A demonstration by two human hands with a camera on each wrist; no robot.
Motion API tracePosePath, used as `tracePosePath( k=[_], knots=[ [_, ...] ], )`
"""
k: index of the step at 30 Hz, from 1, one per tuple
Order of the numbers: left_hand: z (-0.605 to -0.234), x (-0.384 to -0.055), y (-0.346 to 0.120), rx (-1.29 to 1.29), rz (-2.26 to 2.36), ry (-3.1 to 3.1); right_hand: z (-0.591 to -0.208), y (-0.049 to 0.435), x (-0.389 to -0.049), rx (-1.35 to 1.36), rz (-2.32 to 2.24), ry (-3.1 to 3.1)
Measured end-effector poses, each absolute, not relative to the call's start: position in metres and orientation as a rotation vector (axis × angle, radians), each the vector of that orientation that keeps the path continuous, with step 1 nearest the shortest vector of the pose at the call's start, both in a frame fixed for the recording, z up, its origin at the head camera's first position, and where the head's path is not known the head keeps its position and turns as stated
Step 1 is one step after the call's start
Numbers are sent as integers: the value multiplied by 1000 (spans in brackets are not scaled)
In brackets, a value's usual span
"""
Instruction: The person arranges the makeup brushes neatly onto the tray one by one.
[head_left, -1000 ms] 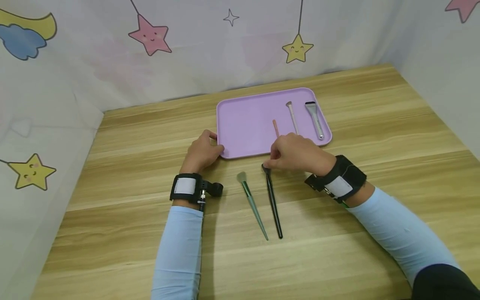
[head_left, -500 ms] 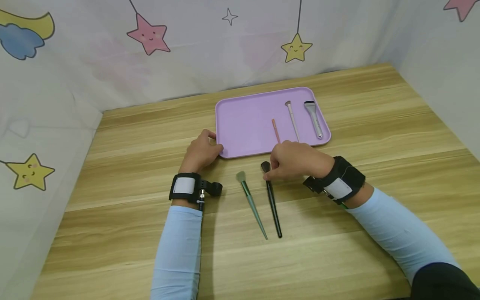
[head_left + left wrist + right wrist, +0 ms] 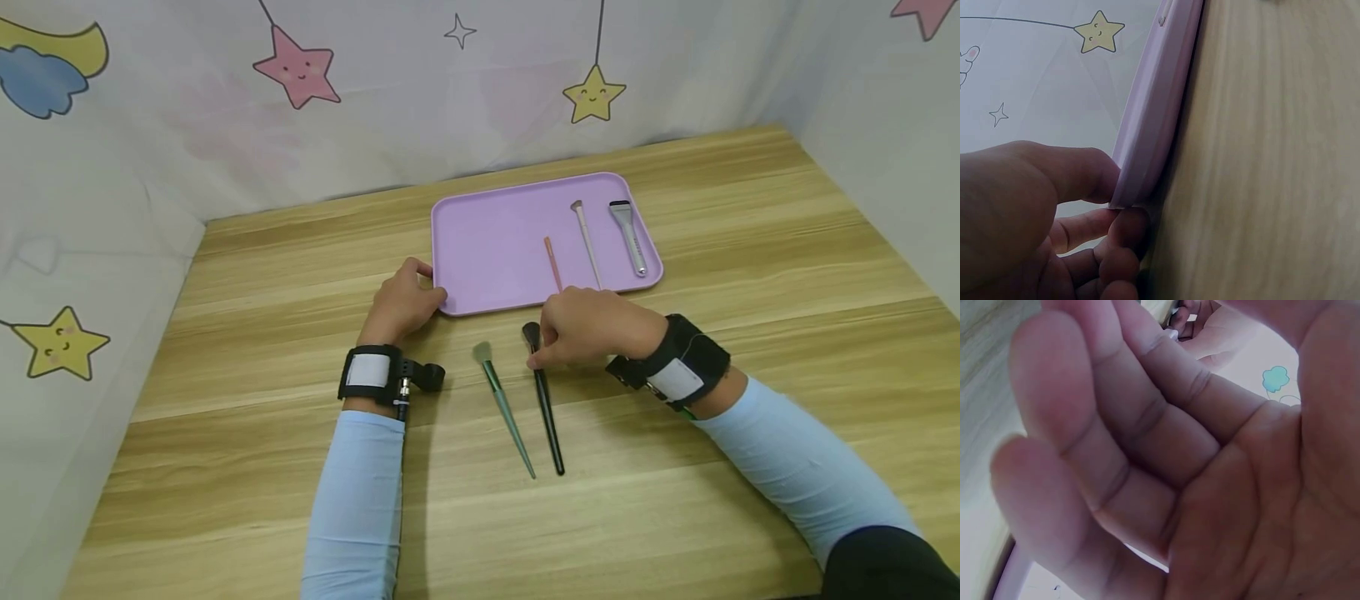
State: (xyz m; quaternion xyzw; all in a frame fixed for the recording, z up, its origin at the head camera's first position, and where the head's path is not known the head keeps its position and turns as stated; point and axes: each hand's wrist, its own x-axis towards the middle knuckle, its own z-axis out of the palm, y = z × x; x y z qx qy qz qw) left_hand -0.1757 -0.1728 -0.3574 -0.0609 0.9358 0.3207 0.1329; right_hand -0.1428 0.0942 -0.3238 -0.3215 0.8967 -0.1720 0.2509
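My left hand (image 3: 405, 304) pinches the near-left corner of a purple tray (image 3: 480, 300). In the left wrist view the thumb (image 3: 1088, 172) lies on the tray's rim (image 3: 1154, 112) and fingers curl beneath. My right hand (image 3: 596, 325) pinches a black makeup brush (image 3: 547, 408) just below its bristles; the brush lies on the table, bristles toward the tray. The right wrist view shows curled fingers (image 3: 1135, 425), but the pinched brush is out of sight there. Left of the black brush lies a green makeup brush (image 3: 504, 408), roughly alongside it.
On the tray's right side lie a silver flat-headed brush (image 3: 628, 237), a thin pale brush (image 3: 585, 237) and a small pink brush (image 3: 552, 260), its lower end near my right hand. A patterned curtain (image 3: 405, 100) stands behind the wooden table (image 3: 262, 333).
My right hand has moved slightly nearer, from the black brush's bristle tip to just below the bristles. My left hand and the tray have stayed in place.
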Motion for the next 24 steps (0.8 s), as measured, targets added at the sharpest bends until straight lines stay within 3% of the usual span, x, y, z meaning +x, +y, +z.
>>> tracePosePath(
  k=[24],
  knots=[
    [-355, -175, -171, -182, 931, 2711, -327, 87, -133, -914, -353, 2409]
  ],
)
